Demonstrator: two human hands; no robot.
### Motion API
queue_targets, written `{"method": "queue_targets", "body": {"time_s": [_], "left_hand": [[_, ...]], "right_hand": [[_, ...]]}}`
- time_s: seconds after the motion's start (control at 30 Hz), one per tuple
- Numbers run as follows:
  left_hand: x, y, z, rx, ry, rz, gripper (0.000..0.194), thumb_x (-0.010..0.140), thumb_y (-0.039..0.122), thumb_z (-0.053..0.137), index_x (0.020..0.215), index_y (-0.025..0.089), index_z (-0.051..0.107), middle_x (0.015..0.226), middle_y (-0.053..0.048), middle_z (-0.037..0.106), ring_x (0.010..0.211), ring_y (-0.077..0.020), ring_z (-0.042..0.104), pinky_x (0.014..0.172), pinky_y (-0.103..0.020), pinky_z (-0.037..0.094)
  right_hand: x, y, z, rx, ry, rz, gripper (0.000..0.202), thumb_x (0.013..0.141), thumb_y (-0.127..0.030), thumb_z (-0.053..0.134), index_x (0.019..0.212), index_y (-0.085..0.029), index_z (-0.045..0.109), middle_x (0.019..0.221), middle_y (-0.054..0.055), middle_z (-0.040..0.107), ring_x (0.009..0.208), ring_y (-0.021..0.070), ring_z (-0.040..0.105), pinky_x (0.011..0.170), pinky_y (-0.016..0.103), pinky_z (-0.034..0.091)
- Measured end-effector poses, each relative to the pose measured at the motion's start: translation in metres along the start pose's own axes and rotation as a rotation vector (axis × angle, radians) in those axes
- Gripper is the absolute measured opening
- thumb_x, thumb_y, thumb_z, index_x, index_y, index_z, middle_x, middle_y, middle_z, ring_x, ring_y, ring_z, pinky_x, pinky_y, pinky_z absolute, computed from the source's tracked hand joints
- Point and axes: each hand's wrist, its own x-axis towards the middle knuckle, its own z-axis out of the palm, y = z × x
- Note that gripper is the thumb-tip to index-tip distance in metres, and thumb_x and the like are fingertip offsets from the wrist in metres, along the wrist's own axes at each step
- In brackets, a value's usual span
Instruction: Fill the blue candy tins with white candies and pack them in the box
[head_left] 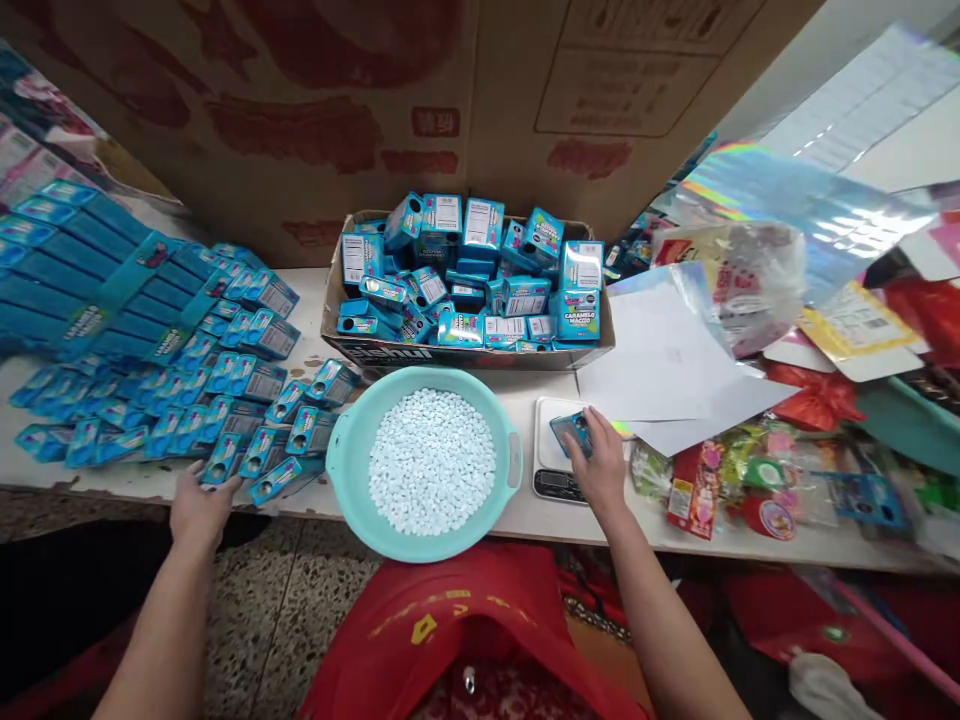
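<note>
My right hand (601, 462) has its fingers closed around a small blue candy box (571, 432), which is over the plate of a white kitchen scale (553, 416). At the table's front edge on the left, my left hand (201, 508) has thumb and fingers around the near end of another blue candy box (223, 458). Many similar boxes lie in rows beside that hand, their round holes facing up. Between my hands stands a turquoise basin (345, 500), holding a heap of small whitish candies (431, 460).
Behind the basin, an open carton (480, 360) is filled with blue candy boxes. A large cardboard box (337, 130) rises behind it. White paper sheets (652, 350) and colourful candy packets (705, 490) lie at the right. Bundled blue boxes (97, 290) are stacked at the left.
</note>
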Motion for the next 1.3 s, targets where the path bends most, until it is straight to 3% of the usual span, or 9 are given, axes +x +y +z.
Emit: {"method": "queue_targets", "body": {"time_s": [0.1,0.23,0.3,0.43,0.5,0.63,0.83,1.0,1.3], "left_hand": [[-0.014,0.014,-0.016,0.109,0.169,0.02,0.04,0.062,0.037,0.063,0.098,0.022,0.054,0.104,-0.011,0.061,0.105,-0.0398,0.056,0.088,-0.062,0.042],[-0.048,0.05,-0.016,-0.038,0.467,0.559,0.04,0.075,0.028,0.058,0.114,0.019,0.054,0.114,-0.012,0.059,0.113,-0.0323,0.053,0.096,-0.053,0.042],[-0.065,0.073,0.001,-0.111,0.324,0.802,0.034,0.079,0.026,0.057,0.112,0.018,0.055,0.108,-0.011,0.061,0.105,-0.0265,0.057,0.094,-0.045,0.045],[-0.093,0.121,0.065,-0.016,-0.43,1.036,0.032,0.088,0.035,0.047,0.114,0.019,0.055,0.113,-0.011,0.062,0.109,-0.0236,0.055,0.096,-0.039,0.044],[-0.108,0.14,0.098,0.162,-0.593,0.984,0.043,0.088,0.04,0.046,0.124,0.016,0.051,0.129,-0.015,0.053,0.123,-0.0293,0.045,0.101,-0.044,0.038],[-0.148,0.164,0.131,0.431,-0.598,0.763,0.062,0.086,0.052,0.043,0.135,0.014,0.042,0.141,-0.023,0.038,0.128,-0.041,0.033,0.098,-0.057,0.032],[-0.207,0.169,0.12,0.412,-0.785,0.852,0.043,0.088,0.049,0.041,0.111,0.017,0.059,0.111,-0.016,0.056,0.107,-0.0329,0.047,0.086,-0.044,0.04],[-0.207,0.166,0.118,0.212,-0.927,0.764,0.026,0.089,0.039,0.042,0.093,0.022,0.062,0.092,-0.008,0.062,0.089,-0.0255,0.056,0.072,-0.033,0.042],[-0.161,0.188,0.098,-0.898,-1.176,-0.336,0.029,0.068,0.041,0.067,0.077,0.018,0.051,0.071,-0.001,0.062,0.057,-0.0134,0.057,0.052,-0.024,0.044]], "right_hand": [[-0.004,0.002,-0.001,-0.009,0.0,0.007,0.039,0.09,-0.032,0.052,0.126,-0.018,0.052,0.121,0.015,0.06,0.113,0.0248,0.056,0.096,0.044,0.048],[-0.011,0.0,-0.003,-0.031,0.027,0.002,0.033,0.088,-0.029,0.056,0.119,-0.019,0.056,0.123,0.015,0.057,0.115,0.0256,0.055,0.095,0.045,0.048],[-0.015,-0.004,-0.006,-0.032,0.046,0.037,0.037,0.088,-0.031,0.057,0.123,-0.021,0.054,0.132,0.016,0.049,0.122,0.0274,0.049,0.097,0.048,0.046],[-0.024,-0.009,-0.02,0.014,0.175,0.171,0.047,0.086,-0.033,0.059,0.13,-0.021,0.048,0.136,0.017,0.042,0.125,0.0291,0.045,0.092,0.048,0.05],[-0.03,-0.009,-0.031,0.046,0.226,0.255,0.046,0.085,-0.034,0.06,0.127,-0.021,0.05,0.132,0.017,0.044,0.123,0.0287,0.047,0.085,0.044,0.055],[-0.051,-0.006,-0.054,0.038,0.269,0.414,0.038,0.084,-0.036,0.061,0.117,-0.018,0.058,0.123,0.016,0.05,0.117,0.0279,0.051,0.081,0.043,0.057],[-0.077,-0.005,-0.06,0.05,0.28,0.541,0.034,0.082,-0.036,0.063,0.111,-0.017,0.061,0.119,0.015,0.052,0.11,0.0264,0.055,0.079,0.044,0.057],[-0.072,-0.007,-0.056,0.134,0.251,0.56,0.032,0.083,-0.038,0.06,0.106,-0.017,0.063,0.111,0.014,0.057,0.104,0.0251,0.057,0.079,0.045,0.055],[-0.033,-0.002,-0.025,0.317,0.126,0.579,0.058,0.071,-0.045,0.069,0.119,-0.016,0.055,0.113,0.014,0.056,0.102,0.0258,0.057,0.082,0.045,0.053]]}}
